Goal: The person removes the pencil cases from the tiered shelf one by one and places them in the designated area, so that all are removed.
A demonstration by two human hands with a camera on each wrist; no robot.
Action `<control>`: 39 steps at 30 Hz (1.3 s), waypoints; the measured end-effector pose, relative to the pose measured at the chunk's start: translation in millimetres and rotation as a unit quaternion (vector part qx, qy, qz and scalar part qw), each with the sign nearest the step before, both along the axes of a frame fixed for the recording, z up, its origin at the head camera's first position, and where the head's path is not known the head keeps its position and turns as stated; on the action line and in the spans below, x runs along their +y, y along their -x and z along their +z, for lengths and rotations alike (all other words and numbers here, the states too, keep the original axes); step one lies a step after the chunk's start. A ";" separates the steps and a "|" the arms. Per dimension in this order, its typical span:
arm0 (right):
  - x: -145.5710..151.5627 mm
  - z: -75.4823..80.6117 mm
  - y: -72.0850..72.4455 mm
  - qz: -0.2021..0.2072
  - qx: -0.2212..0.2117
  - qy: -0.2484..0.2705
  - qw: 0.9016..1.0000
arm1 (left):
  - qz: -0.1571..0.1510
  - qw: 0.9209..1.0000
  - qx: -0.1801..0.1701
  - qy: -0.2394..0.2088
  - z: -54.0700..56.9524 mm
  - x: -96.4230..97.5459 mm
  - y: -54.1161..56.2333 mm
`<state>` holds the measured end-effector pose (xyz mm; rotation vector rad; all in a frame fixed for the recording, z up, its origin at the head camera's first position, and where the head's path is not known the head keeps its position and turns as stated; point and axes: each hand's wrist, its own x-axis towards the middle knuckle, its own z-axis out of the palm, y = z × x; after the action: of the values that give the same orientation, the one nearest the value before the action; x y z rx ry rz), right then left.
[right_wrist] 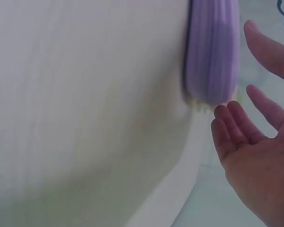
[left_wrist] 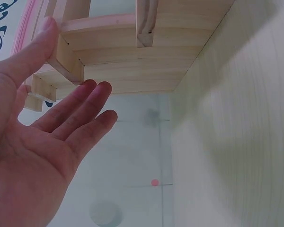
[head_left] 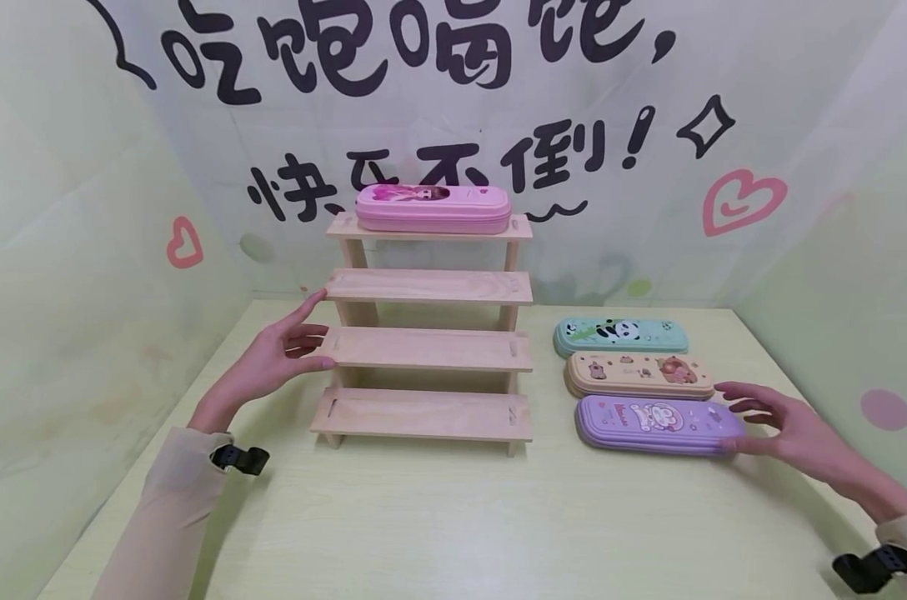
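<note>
A wooden four-tier stand (head_left: 427, 348) has a pink pencil case (head_left: 433, 210) lying on its top shelf. My left hand (head_left: 273, 354) is at the stand's left side, fingers and thumb spread, fingertips right at the shelf ends. In the left wrist view the thumb overlaps a shelf end and the other fingers extend below it. My right hand (head_left: 794, 429) is at the right end of a purple pencil case (head_left: 656, 425), thumb and fingers apart around that end. The right wrist view shows its fingertips close to the purple case (right_wrist: 212, 56), not curled round it.
Behind the purple case lie a peach pencil case (head_left: 637, 375) and a teal panda pencil case (head_left: 622, 335), to the right of the stand. All rest on a pale wooden table (head_left: 423, 517). A printed cloth backdrop (head_left: 611, 250) hangs behind, with cloth walls at both sides.
</note>
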<state>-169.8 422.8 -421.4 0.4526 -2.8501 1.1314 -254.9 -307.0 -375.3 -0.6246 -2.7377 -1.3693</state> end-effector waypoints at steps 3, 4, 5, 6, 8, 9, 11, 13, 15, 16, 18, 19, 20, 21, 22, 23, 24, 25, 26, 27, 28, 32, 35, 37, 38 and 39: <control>-8.7 10.6 -0.1 0.000 0.015 0.010 1.000 | 0.000 1.000 0.001 0.001 0.0 0.1 0.2; -12.6 14.5 0.1 -0.001 0.016 0.012 1.000 | 0.000 1.000 0.002 0.001 0.1 0.2 0.2; -17.0 18.2 0.3 -0.003 0.014 0.015 1.000 | 0.000 1.000 0.002 0.001 0.1 0.2 0.2; -22.0 21.5 0.3 -0.005 0.010 0.018 1.000 | -0.001 1.000 0.003 0.000 0.1 0.3 0.1; -33.2 26.4 0.8 -0.008 0.008 0.026 1.000 | -0.003 1.000 0.004 -0.003 0.2 0.5 0.2; -39.2 28.4 1.1 -0.008 0.008 0.029 1.000 | -0.004 1.000 0.004 -0.002 0.1 0.7 0.3; -51.9 30.7 3.1 -0.001 0.014 0.038 0.999 | -0.005 1.000 0.004 -0.003 0.1 0.2 0.3; -64.1 33.1 6.0 0.011 0.024 0.045 0.999 | -0.005 1.000 0.003 -0.005 0.0 -0.2 0.2; -75.6 36.0 9.1 0.023 0.034 0.051 0.998 | -0.005 1.000 0.002 -0.004 0.1 -0.6 -0.2; -80.9 37.4 10.9 0.030 0.037 0.052 0.997 | -0.004 1.000 0.002 -0.004 0.3 -0.8 -0.6; -91.2 40.4 14.0 0.039 0.041 0.052 0.997 | -0.003 1.000 0.001 -0.004 0.3 -0.9 -1.2; -96.0 41.9 15.4 0.042 0.042 0.051 0.997 | -0.002 1.000 0.000 -0.003 0.3 -0.8 -1.5; -100.5 43.4 16.9 0.046 0.043 0.050 0.997 | -0.002 1.000 0.000 -0.002 0.3 -0.8 -1.6; -105.0 45.0 18.3 0.050 0.042 0.049 0.997 | -0.001 1.000 0.001 -0.001 0.2 -0.5 -1.6; -109.3 46.3 19.7 0.054 0.042 0.048 0.997 | 0.000 1.000 0.002 0.000 0.1 -0.3 -1.4; -113.4 47.7 21.3 0.059 0.042 0.051 0.996 | -0.001 1.000 0.003 0.001 0.0 -0.1 -1.2; -117.4 49.1 22.9 0.065 0.044 0.054 0.995 | -0.002 1.000 0.003 0.000 0.0 0.2 -1.1; -121.4 50.4 24.5 0.070 0.046 0.056 0.995 | -0.003 1.000 0.004 0.000 0.0 0.5 -1.0; -125.7 51.8 26.2 0.075 0.047 0.059 0.994 | -0.004 1.000 0.005 0.000 0.0 0.8 -0.9; -130.0 53.2 27.9 0.079 0.047 0.061 0.994 | -0.003 1.000 0.006 0.001 0.1 1.1 -0.8; -134.3 54.7 29.8 0.082 0.048 0.061 0.994 | -0.003 1.000 0.005 0.002 0.2 1.1 -0.8; -152.4 61.9 37.4 0.083 0.039 0.052 0.994 | -0.001 1.000 0.001 0.004 0.7 1.1 -1.1; -165.0 67.5 44.4 0.085 0.026 0.048 0.995 | 0.000 1.000 -0.002 0.003 0.8 0.8 -1.0; -173.1 70.8 50.1 0.089 0.023 0.046 0.995 | 0.001 1.000 -0.002 0.002 0.6 0.7 -0.7; -176.7 72.4 53.2 0.092 0.023 0.045 0.994 | 0.001 1.000 -0.002 0.002 0.6 0.7 -0.6; -180.1 74.1 56.2 0.095 0.024 0.045 0.994 | 0.001 1.000 -0.002 0.002 0.6 0.6 -0.6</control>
<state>-226.0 242.7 -347.3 0.7481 -2.7474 1.2543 -254.3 -306.4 -374.7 -0.6187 -2.7441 -1.3672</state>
